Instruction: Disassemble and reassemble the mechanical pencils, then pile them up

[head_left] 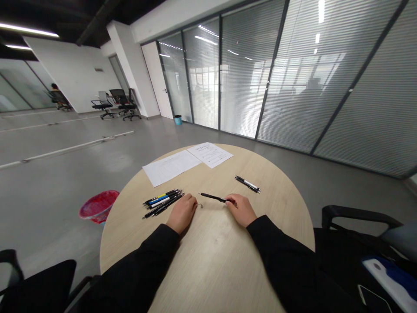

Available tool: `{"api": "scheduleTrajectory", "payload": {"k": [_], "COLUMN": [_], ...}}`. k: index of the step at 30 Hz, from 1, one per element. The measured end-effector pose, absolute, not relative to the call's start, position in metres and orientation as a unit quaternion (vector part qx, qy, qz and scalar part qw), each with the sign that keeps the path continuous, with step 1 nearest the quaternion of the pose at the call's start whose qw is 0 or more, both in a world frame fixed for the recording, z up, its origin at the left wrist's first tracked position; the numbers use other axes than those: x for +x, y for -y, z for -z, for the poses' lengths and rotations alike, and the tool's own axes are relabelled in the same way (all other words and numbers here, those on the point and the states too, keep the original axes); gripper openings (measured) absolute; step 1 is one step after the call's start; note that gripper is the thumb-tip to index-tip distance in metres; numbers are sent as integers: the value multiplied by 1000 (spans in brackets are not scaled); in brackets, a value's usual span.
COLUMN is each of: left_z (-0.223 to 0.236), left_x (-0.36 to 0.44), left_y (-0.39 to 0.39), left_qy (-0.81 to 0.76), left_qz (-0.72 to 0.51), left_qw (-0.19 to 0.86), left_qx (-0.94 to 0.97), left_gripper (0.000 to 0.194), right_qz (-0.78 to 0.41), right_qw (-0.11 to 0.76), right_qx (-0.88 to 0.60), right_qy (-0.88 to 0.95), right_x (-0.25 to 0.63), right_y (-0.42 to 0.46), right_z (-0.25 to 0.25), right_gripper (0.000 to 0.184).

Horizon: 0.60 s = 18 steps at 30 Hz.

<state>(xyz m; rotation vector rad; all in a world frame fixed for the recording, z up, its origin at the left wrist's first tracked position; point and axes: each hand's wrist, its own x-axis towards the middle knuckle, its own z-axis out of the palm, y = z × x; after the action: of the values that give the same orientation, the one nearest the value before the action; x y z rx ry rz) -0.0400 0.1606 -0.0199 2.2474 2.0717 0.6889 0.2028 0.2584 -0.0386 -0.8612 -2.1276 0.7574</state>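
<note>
The right hand (239, 210) grasps a black pen (211, 198) on the round counter (215, 261); the left hand (182, 213), loosely curled and released, rests just beside a bundle of pens (163, 203).

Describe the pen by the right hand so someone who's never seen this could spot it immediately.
On the round wooden table, look between the left hand and right hand. A single black pen lies there, touching the right hand. The other pens lie grouped: a bundle and a pair.
</note>
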Motion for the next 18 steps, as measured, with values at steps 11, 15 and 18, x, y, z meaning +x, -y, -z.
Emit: {"api": "scheduleTrajectory", "payload": {"k": [11,15,18], "left_z": [22,18,12], "left_x": [-45,-44,-39], "left_y": [-160,-159,-158], "left_qy": [-666,-697,-703], "left_qz": [-263,-306,-331], "left_qw": [11,47,64], "left_qx": [698,646,626], "left_gripper": [18,15,12], "right_qz": [-296,-295,-290], "right_qw": [358,358,358], "right_qx": [-338,-342,-343], "right_qy": [818,817,819], "right_x": [202,203,204], "right_y": [-259,-259,-260], "right_z": [39,37,36], "right_gripper": [15,15,15]}}
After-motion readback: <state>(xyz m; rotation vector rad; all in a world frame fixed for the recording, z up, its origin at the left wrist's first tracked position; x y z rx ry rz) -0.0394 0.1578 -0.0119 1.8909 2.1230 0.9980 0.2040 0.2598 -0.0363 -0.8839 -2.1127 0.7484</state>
